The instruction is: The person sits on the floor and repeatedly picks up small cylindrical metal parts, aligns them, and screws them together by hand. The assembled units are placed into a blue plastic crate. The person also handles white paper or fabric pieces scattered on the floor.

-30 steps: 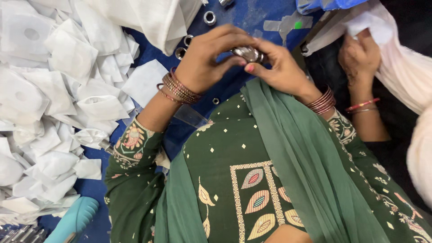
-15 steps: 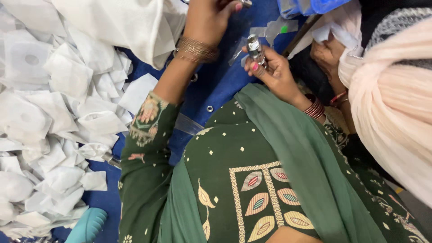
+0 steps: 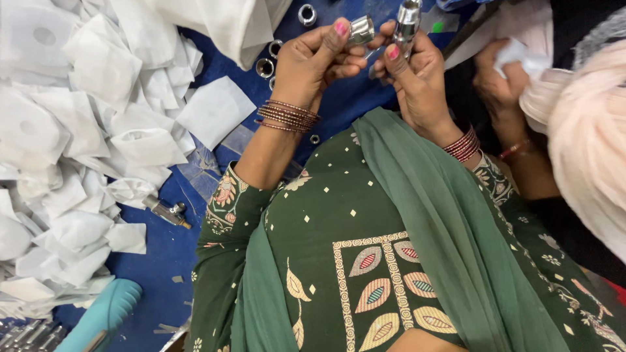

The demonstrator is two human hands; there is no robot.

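Observation:
My left hand [image 3: 312,60] holds a small shiny metal cup-shaped cap [image 3: 360,30] between thumb and fingers. My right hand [image 3: 412,73] grips a chrome metal fitting [image 3: 407,17] that stands upright beside the cap. The two parts are close together, a little apart. Both wrists wear stacks of bangles above green patterned sleeves. The hands are raised over a blue work surface [image 3: 156,251].
A big heap of crumpled white wrappers [image 3: 72,130] covers the left. Several metal rings [image 3: 267,65] lie on the blue surface. A small chrome valve [image 3: 166,212] lies lower left by a teal tool handle [image 3: 101,319]. Another person's hand [image 3: 505,72] holds white cloth at right.
My left hand came back from its reach toward the top and now holds a metal cap beside the fitting in my right hand. The view shifted, showing the blue surface and a valve.

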